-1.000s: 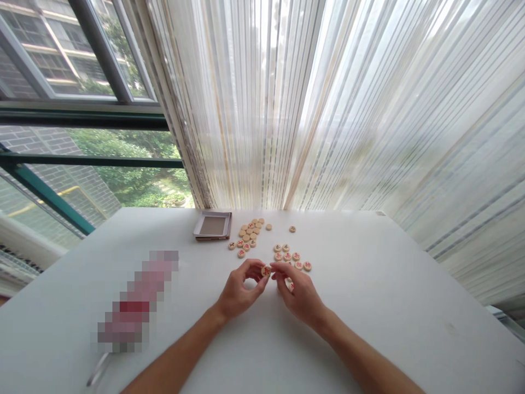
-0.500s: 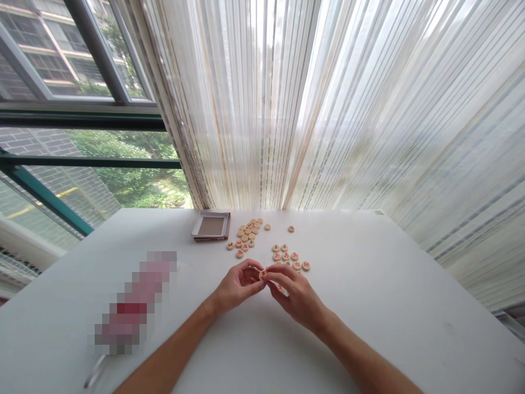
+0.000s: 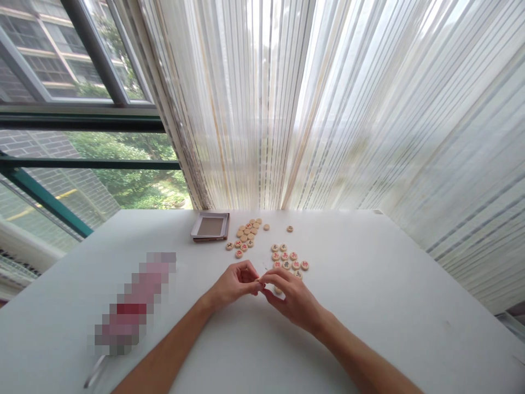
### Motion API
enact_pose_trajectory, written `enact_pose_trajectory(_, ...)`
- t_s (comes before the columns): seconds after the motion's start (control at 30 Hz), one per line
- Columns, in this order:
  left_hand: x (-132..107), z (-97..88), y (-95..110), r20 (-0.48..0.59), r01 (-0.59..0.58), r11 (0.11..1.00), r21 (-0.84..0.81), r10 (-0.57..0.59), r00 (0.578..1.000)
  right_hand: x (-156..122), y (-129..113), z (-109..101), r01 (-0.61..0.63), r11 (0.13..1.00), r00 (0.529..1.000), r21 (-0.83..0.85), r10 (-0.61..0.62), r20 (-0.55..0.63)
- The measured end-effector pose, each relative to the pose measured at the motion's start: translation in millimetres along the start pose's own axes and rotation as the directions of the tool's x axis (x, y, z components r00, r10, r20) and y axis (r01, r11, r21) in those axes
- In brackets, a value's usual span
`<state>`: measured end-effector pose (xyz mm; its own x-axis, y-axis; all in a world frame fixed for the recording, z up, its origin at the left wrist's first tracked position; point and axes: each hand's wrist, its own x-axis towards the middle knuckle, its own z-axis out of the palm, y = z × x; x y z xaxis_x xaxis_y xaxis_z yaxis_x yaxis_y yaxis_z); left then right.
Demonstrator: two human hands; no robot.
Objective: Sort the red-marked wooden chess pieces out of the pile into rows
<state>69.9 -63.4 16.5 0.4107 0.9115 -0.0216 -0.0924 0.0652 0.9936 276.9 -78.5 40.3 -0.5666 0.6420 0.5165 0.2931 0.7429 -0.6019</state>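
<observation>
Between their fingertips my left hand (image 3: 235,283) and my right hand (image 3: 292,295) both pinch one small round wooden xiangqi piece (image 3: 259,281), mostly covered by the fingers. Beyond my right hand, xiangqi pieces with red and black characters lie face up in short rows, among them a red-marked piece (image 3: 304,265) at the right end. One piece (image 3: 278,290) is partly hidden under my right hand's fingers. Farther off to the left is a loose cluster of pieces (image 3: 244,238), many showing blank faces.
An open shallow box (image 3: 196,229) sits at the white table's (image 3: 394,306) back left. Single pieces lie apart near the back, one of them (image 3: 290,229) to the right. A blurred-out pinkish object (image 3: 135,303) is on the left. Striped curtains (image 3: 246,109) hang behind the table.
The held piece has tilted from showing its red-marked face to being mostly hidden, and both hands have dipped slightly toward me. The pieces on the table stay as they were.
</observation>
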Motion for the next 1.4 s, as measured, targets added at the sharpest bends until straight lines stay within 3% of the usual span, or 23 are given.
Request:
enact_pose_trajectory(0.43, 0, 2.2, 7, -0.035, -0.013, 0.997, 0.071, 0.016, 0.999, -3, 7, 6, -0.085, 0.996, 0.995, 0.013, 0.085, -0.052)
enact_pose_trajectory(1.13, 0, -0.6, 8, 0.061, -0.01, 1.0, 0.027, 0.008, 0.998, -1, 7, 8, -0.122, 0.992, 0.981, 0.044, 0.127, -0.147)
enact_pose_trajectory(1.23, 0, 0.2, 6, 0.05, -0.01, 0.999, 0.039, 0.008, 0.999, 0, 6, 7, -0.168, 0.981, 0.974, 0.094, 0.18, -0.136)
enact_pose_trajectory(1.4, 1, 0.8, -1, -0.008, -0.028, 0.998, 0.058, 0.029, 1.0, 2, 4, 5, -0.301, 0.897, 0.942, 0.323, 0.332, -0.041)
